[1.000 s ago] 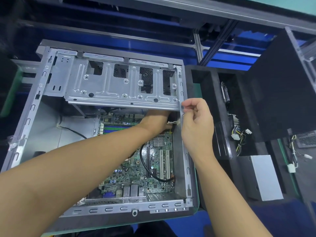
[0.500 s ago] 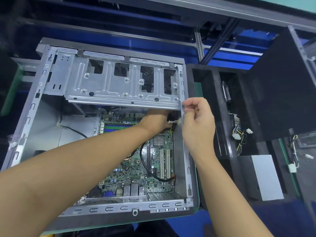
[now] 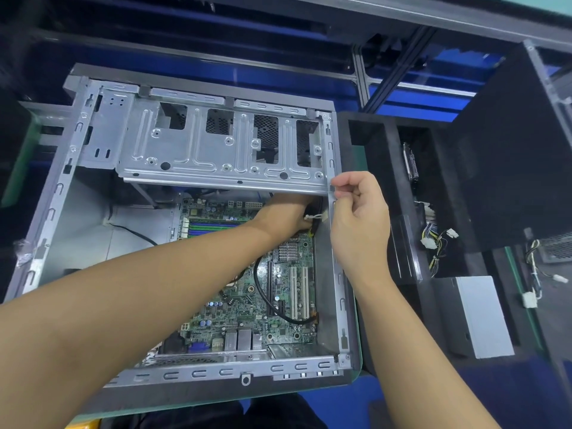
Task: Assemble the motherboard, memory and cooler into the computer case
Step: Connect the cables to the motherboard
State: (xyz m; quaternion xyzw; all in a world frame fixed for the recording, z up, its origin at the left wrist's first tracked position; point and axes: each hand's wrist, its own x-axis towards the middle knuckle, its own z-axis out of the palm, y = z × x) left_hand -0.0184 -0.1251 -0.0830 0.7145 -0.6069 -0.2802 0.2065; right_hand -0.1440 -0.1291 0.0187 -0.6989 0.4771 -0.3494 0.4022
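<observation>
Green motherboard (image 3: 247,305) in open grey case (image 3: 198,373); right hand (image 3: 360,218) seemingly pinches rim.

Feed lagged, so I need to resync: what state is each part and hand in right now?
Case: side open, lying flat.
Motherboard: inside the case.
Memory slots: look empty.
Black cable: looped over the motherboard.
Left hand: under drive cage, fingers hidden.
Right hand: pinches case rail.

My left hand (image 3: 288,218) goes in under the silver stamped-metal drive cage (image 3: 223,150), fingers hidden, so I can't tell what they grip. My forearm blocks the middle of the green motherboard (image 3: 278,292). My right hand (image 3: 359,218) curls at the grey case side rail (image 3: 342,320); what its fingertips pinch is too small to tell. Both arms are cut off at the bottom edge.
</observation>
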